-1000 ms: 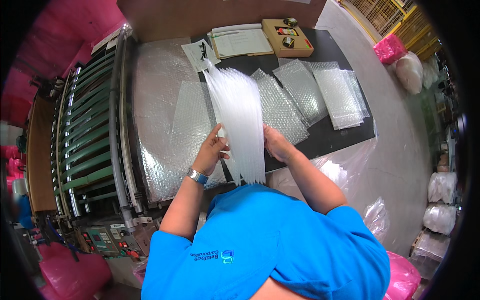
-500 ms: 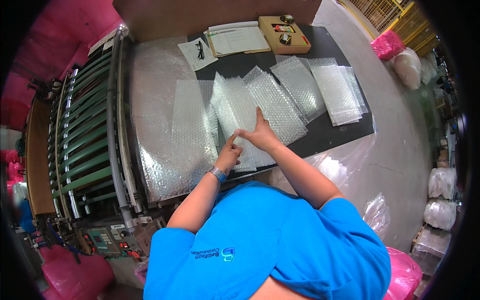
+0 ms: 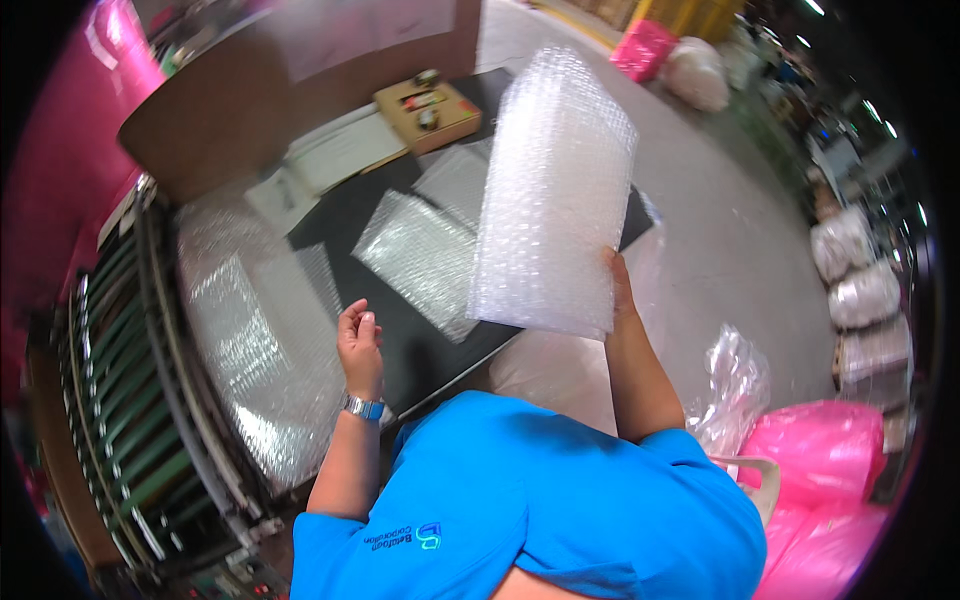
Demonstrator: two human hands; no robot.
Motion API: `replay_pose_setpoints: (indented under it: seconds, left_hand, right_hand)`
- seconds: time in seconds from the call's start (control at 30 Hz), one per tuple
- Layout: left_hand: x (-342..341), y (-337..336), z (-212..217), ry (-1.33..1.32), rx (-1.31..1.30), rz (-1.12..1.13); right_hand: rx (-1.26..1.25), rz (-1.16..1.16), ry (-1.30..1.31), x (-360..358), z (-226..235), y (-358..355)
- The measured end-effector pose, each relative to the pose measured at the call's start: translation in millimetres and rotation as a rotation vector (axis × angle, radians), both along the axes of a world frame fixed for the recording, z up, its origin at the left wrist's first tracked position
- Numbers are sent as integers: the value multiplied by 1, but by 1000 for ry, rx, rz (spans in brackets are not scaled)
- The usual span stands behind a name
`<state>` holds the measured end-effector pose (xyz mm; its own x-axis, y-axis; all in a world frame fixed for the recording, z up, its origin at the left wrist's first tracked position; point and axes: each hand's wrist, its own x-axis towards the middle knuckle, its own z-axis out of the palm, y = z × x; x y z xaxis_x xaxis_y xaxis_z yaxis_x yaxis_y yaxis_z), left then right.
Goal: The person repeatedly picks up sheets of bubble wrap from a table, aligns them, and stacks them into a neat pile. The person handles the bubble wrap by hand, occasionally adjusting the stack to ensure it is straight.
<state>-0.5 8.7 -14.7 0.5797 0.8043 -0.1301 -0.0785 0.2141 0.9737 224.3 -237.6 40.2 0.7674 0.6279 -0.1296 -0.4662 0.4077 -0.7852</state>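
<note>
My right hand (image 3: 620, 285) grips the lower right edge of a bubble wrap stack (image 3: 555, 190), raised above the table's right side. The stack is clear, tall and slightly fanned at its upper edges; most of my fingers are hidden behind it. My left hand (image 3: 361, 345), with a watch on the wrist, hovers over the dark table's (image 3: 410, 350) near left part. Its fingers are curled together and nothing shows in them. Between the hands, a loose bubble wrap piece (image 3: 425, 260) lies flat, with another bubble wrap piece (image 3: 458, 182) behind it.
A wide bubble wrap sheet (image 3: 285, 400) covers the table's left side, beside a machine with green strips (image 3: 120, 390). Papers (image 3: 350, 150) and a cardboard box (image 3: 430, 115) holding small items sit at the back. Pink bundles (image 3: 815, 455) stand on the floor at right.
My right hand has taken up a bubble wrap stack from the table and lifted it to the right. My left hand has moved left, away from it. The view has turned right.
</note>
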Motion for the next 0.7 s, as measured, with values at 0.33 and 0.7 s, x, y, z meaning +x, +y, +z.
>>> replay_pose_setpoints:
  seconds: [0.33,0.7]
  left_hand:
    - [117,-86,100,-222,224,-604]
    - [234,-154,125,-192,582,-532]
  right_hand:
    - [36,-349,19,-32,-2,-125]
    - [132,-74,155,-45,-36,-174]
